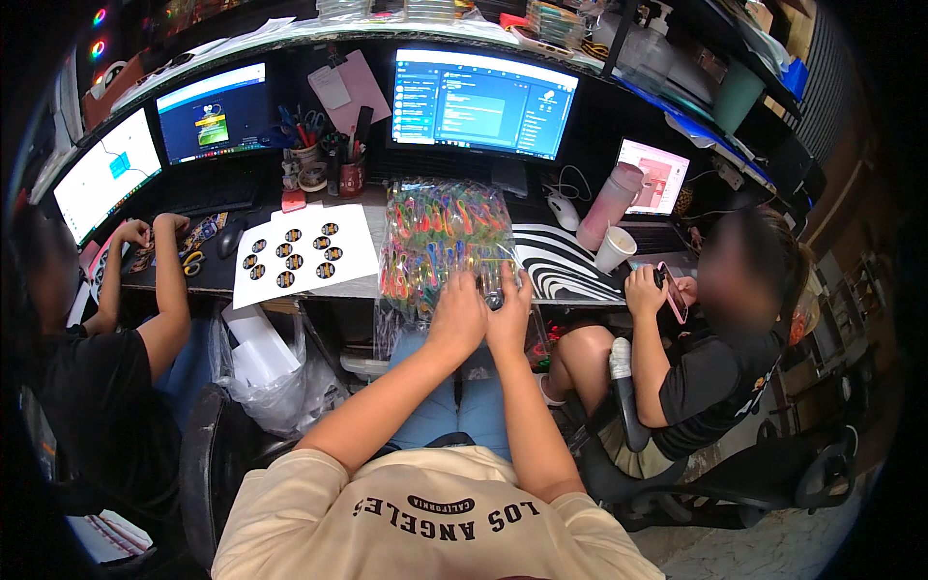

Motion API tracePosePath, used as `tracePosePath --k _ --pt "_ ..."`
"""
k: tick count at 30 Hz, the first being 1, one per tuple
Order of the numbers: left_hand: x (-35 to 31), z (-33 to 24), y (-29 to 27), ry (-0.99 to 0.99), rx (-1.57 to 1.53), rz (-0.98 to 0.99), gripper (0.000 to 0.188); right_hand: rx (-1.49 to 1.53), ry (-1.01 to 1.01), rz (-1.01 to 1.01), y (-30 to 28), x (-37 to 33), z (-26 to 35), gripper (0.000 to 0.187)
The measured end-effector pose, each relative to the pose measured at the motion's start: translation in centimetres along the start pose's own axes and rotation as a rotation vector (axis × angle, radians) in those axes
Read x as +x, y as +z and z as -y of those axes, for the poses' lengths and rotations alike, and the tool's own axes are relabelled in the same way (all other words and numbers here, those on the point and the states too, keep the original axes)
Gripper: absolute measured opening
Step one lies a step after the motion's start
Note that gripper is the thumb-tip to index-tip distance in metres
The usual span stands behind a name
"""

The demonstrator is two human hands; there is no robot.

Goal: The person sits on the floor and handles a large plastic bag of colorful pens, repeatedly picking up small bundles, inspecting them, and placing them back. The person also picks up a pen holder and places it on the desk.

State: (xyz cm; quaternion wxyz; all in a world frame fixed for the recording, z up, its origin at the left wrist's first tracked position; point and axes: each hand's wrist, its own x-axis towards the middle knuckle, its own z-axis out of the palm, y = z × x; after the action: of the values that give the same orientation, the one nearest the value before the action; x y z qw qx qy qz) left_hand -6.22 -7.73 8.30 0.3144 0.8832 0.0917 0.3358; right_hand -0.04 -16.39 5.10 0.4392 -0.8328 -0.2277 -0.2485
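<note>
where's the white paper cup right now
In the head view, the white paper cup stands right of centre, beside the pink tumbler and near the right end of the black-and-white striped sheet.

Packets [448, 213] lie on the desk [362, 288], the person's left hand [458, 314] and right hand [509, 309] at their near edge, a monitor [483, 103] behind. Left of these lies a sticker sheet [307, 261], a pen cup [352, 180] beyond. On the right, a paper cup [615, 249] stands before a tumbler [609, 208], a laptop [654, 166] behind both. Below the desk, left, is a plastic bag [296, 387].
</note>
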Motion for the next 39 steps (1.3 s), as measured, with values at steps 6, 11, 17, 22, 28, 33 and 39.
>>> tracePosePath --k 6,11,17,22,28,33,39 --pt "2.1 -0.1 -1.5 -0.049 0.074 0.006 0.025 0.083 0.003 -0.027 -0.4 -0.3 0.2 0.067" --pt "3.3 -0.2 -1.1 -0.066 0.214 0.022 0.025 0.11 0.025 -0.078 -0.2 -0.9 0.4 0.061" --pt "3.1 -0.4 -0.5 -0.051 0.216 0.015 0.018 0.054 0.006 -0.087 -0.7 -1.5 1.4 0.051" --pt "2.0 0.2 -0.4 -0.019 0.137 -0.012 0.014 0.148 0.013 -0.11 -1.1 -0.9 1.5 0.041" --pt "-0.5 0.8 0.6 0.13 0.133 -0.06 0.016 0.117 0.0 -0.105 -0.7 -0.4 1.4 0.041" --pt "-0.7 1.2 1.6 0.208 0.042 -0.138 0.019 0.03 0.019 0.007 -0.6 0.3 0.9 0.043" --pt "0.1 1.0 1.9 0.181 0.019 -0.114 0.02 0.019 -0.053 0.051 0.0 0.9 -0.1 0.045"
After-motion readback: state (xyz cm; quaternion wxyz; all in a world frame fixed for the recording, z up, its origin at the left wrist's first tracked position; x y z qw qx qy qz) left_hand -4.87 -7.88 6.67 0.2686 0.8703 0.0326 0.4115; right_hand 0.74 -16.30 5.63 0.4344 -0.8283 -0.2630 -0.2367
